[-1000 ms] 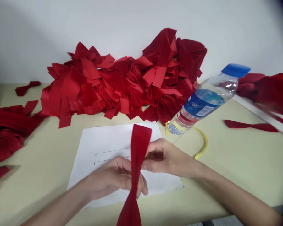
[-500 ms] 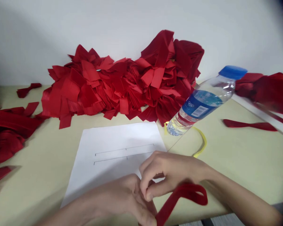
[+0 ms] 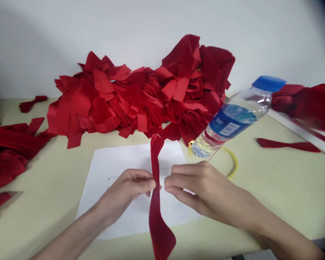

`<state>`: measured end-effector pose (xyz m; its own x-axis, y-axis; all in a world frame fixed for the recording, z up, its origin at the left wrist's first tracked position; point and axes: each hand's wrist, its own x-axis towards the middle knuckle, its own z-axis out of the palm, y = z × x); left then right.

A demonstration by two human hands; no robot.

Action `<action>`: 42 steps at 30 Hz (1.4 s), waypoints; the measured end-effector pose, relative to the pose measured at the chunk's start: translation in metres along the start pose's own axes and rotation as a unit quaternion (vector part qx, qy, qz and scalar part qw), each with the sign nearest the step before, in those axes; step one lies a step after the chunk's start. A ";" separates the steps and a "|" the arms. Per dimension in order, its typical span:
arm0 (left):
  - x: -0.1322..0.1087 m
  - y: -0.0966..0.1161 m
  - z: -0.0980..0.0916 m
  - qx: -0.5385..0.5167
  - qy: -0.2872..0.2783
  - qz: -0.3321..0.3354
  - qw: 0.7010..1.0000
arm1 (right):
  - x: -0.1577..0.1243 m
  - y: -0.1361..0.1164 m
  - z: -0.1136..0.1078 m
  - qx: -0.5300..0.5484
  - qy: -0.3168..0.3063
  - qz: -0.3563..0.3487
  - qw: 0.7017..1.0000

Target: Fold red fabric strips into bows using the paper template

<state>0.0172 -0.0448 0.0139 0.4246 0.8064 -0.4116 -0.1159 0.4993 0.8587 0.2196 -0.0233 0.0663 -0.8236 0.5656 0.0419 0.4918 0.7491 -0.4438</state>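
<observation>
A red velvet ribbon strip (image 3: 155, 206) stands lengthwise in front of me, narrowed at the middle and wider towards both ends. My left hand (image 3: 130, 189) pinches it at that narrow part between thumb and fingers. Just to the right, my right hand (image 3: 197, 187) is closed with its fingertips pressed together beside the ribbon; what they hold, if anything, is hidden. A thin thread (image 3: 213, 155) runs from the bottle's foot down behind my right hand. Under both hands lies a white paper sheet (image 3: 119, 224) with drawn, marked lines, partly covered.
A large heap of red ribbon pieces (image 3: 141, 97) lies against the wall. The tilted water bottle (image 3: 233, 119) stands right of it, by a yellow band (image 3: 235, 164). More red ribbon (image 3: 8, 151) lies left, and a single gathered piece (image 3: 287, 144) lies right.
My hands have come apart and turned. The ribbon has swung from below my right hand to an upright line above the sheet, pinched by my left hand.
</observation>
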 end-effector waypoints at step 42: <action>-0.008 0.002 0.009 0.107 -0.274 -0.171 0.940 | 0.011 0.011 0.008 0.332 -0.125 -0.069 0.933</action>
<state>0.0215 -0.0530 0.0216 0.8103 0.2957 -0.5060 0.2708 0.5767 0.7707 0.2132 -0.0118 0.0549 -0.9470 0.3193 -0.0347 0.1625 0.3832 -0.9092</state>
